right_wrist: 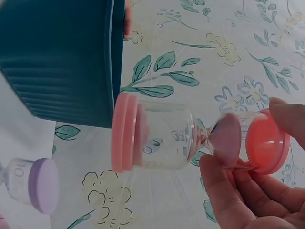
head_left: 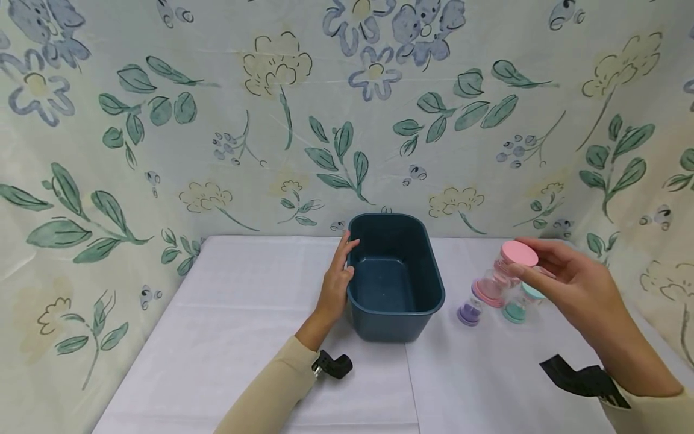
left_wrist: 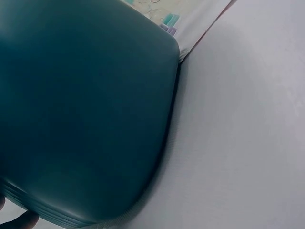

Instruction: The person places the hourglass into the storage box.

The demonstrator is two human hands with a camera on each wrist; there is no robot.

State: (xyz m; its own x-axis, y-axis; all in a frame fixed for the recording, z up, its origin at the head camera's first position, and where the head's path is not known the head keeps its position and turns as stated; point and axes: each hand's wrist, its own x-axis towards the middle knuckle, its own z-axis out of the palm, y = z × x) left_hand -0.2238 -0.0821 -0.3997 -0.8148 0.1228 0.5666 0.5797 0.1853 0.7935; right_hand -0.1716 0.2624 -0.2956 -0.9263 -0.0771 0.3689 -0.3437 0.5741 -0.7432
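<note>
In my right hand (head_left: 577, 277) is a clear sand timer with pink caps (right_wrist: 167, 136), pinched between thumb and fingers at one cap. It holds pink sand and is tilted in the head view. Under and beside it stand a purple-capped sand timer (head_left: 468, 313) and a teal-capped one (head_left: 514, 312), the latter partly hidden by my hand. My left hand (head_left: 336, 280) rests at the left side of a dark teal plastic bin (head_left: 396, 325), fingers fairly straight along its rim. In the left wrist view, fingertips (left_wrist: 26, 220) touch the bin's ridged edge.
The bin stands upright on a white-covered table (head_left: 244, 337), its inside bare in the head view. A floral-patterned cloth (head_left: 271, 138) hangs behind the table and at both sides. Black wrist straps (head_left: 336, 366) sit at both cuffs.
</note>
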